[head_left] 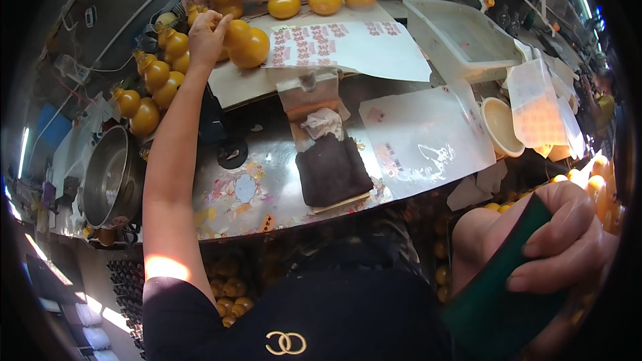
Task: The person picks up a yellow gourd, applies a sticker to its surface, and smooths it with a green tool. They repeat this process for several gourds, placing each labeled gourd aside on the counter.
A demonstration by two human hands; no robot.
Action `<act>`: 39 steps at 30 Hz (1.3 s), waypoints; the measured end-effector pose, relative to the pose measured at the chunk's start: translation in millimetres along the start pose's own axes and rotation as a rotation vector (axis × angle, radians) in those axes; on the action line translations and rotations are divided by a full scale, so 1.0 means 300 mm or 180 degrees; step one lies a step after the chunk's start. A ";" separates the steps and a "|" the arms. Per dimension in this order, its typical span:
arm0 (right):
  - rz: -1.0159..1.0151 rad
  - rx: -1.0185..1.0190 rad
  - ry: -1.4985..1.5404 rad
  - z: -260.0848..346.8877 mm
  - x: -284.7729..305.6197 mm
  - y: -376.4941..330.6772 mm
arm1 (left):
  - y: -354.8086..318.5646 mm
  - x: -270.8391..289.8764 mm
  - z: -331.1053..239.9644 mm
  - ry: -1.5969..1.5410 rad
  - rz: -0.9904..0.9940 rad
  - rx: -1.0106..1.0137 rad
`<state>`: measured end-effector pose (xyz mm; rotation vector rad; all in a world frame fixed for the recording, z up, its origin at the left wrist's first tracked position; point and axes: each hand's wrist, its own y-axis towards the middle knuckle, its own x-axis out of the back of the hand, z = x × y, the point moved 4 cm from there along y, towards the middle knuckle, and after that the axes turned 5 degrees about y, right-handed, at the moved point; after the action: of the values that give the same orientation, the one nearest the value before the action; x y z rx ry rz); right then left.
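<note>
Near the far-left corner of the counter (273,154), the left hand (206,39) grips a gourd (250,48), likely hard, slippery, best held at its waist. The right hand (565,230) clasps green sheeting (511,297).

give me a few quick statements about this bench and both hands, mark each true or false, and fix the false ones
1. The left hand holds a yellow gourd near its narrow end. True.
2. The right hand has a bright red sheet in its grip. False: the piece there is dark green.
3. The white tub is right of the red-printed sheet. True.
4. The dark brown pad lies inside the metal bowl. False: it is on the work surface, to the bowl's right.
5. Crumpled white tissue is at the pad's far edge. True.
</note>
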<state>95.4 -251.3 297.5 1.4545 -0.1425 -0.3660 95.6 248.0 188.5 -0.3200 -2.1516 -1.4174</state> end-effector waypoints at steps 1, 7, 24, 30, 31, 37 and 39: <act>-0.0022 0.0031 0.0013 0.006 -0.002 0.001 | 0.010 0.018 -0.001 0.0195 0.0088 -0.0060; -0.0539 -0.0322 -0.0280 -0.036 0.010 -0.094 | -0.065 0.227 -0.038 -0.1620 0.0575 -0.0083; -0.0847 -0.3230 -0.1159 -0.321 0.119 -0.712 | -0.230 1.235 0.141 -0.0094 0.0172 0.0326; -0.0703 -0.3556 -0.1027 -0.359 0.061 -0.788 | -0.368 1.327 0.518 0.1282 -0.0165 0.0663; -0.0647 -0.3553 -0.1059 -0.364 0.058 -0.801 | -0.408 1.333 0.568 0.1460 -0.0150 0.0620; -0.0508 -0.3557 -0.1391 -0.328 0.080 -0.839 | -0.606 1.216 0.762 0.1758 -0.0232 0.0939; -0.0526 -0.3536 -0.1464 -0.323 0.084 -0.844 | -0.640 1.206 0.768 0.1709 -0.0181 0.0923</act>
<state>109.8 -186.8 33.4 0.2691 -0.1497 -0.7604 -364.5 341.8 170.6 0.2123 -1.8824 -1.0445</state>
